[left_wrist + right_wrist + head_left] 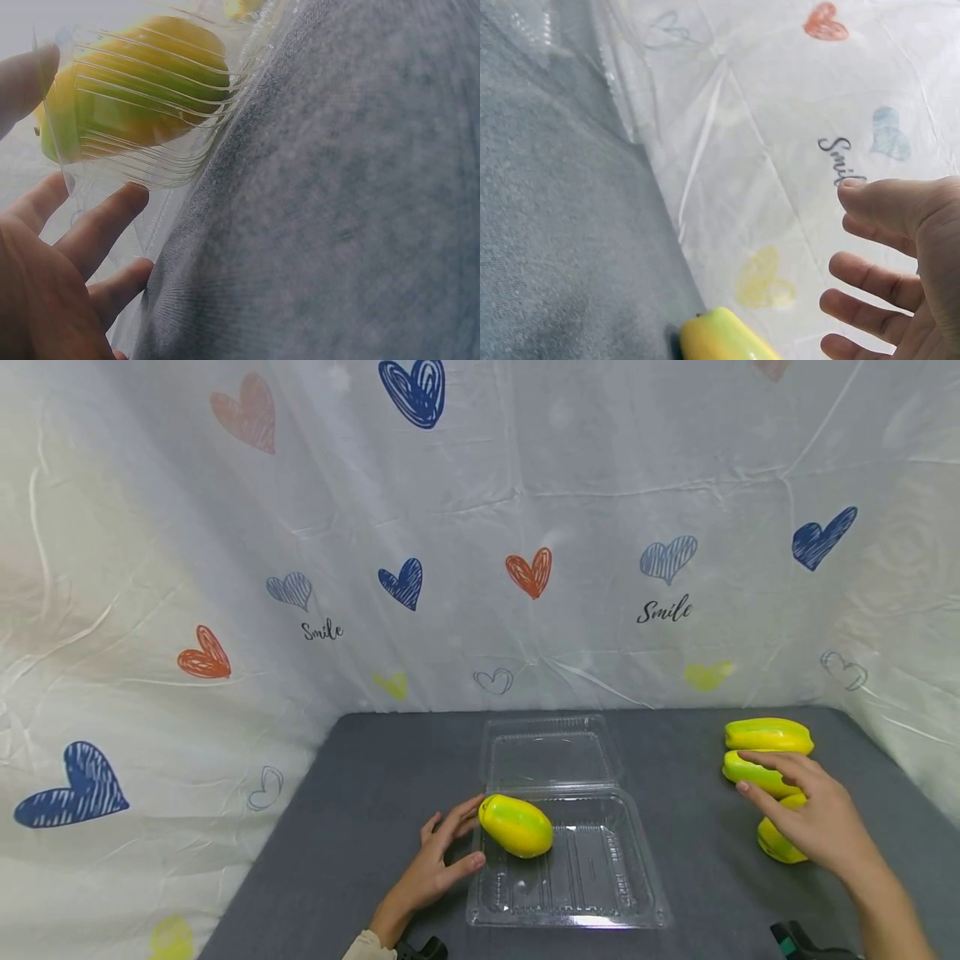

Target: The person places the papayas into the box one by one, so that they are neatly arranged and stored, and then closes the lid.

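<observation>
A yellow-green papaya lies in the left part of a clear plastic clamshell box, whose lid is folded back flat behind it. My left hand is at the box's left side, its fingers spread; in the left wrist view the fingertips touch the clear wall, with the papaya behind it. My right hand hovers with parted, relaxed fingers over the papayas at the right, holding nothing. It partly hides the middle papaya and the near papaya. The far papaya shows whole.
A dark grey cloth covers the table. Behind it and along the sides hangs a white curtain printed with hearts. Black wrist straps show at the bottom edge.
</observation>
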The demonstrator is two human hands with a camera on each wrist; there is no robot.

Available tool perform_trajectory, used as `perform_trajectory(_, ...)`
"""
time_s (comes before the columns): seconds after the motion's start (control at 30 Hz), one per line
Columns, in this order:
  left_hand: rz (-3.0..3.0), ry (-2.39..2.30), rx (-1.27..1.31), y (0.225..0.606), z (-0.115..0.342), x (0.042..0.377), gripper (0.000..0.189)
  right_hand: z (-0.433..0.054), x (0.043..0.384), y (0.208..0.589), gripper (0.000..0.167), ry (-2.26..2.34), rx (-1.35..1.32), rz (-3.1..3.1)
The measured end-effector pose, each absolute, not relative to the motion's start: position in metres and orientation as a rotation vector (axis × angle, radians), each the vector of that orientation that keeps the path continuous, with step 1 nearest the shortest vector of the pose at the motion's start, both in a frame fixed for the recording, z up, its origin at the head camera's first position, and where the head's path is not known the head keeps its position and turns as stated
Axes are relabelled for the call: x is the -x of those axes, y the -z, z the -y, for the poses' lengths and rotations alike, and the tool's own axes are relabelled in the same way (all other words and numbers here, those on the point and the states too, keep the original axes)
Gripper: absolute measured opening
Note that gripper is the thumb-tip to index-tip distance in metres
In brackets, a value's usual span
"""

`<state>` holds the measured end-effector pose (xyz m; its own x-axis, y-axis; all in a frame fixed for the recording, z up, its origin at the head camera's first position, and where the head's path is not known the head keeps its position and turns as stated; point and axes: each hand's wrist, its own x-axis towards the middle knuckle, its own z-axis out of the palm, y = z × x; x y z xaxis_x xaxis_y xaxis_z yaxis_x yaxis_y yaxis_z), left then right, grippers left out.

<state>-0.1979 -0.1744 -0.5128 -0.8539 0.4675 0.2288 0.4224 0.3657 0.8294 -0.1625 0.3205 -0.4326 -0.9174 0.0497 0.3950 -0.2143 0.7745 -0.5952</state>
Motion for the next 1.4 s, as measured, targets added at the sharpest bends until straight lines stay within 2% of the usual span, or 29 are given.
perform_trajectory(0.4, -2.540, -1.524, -0.789, 0.511, 0.174, 0.197, 0.073, -0.339, 0.161, 0.434, 0.054, -0.910, -0.092, 2.730)
perform_trajectory(0.9, -2.522, -1.545, -0.822, 0.510, 0.174, 0.197, 0.071, -0.369, 0.156, 0.443, 0.050, -0.824, -0.060, 2.774)
perform_trajectory(1.4, -2.534, -1.536, -0.806, 0.512, 0.175, 0.197, 0.071, -0.401, 0.156, 0.464, 0.040, -0.821, -0.210, 2.757)
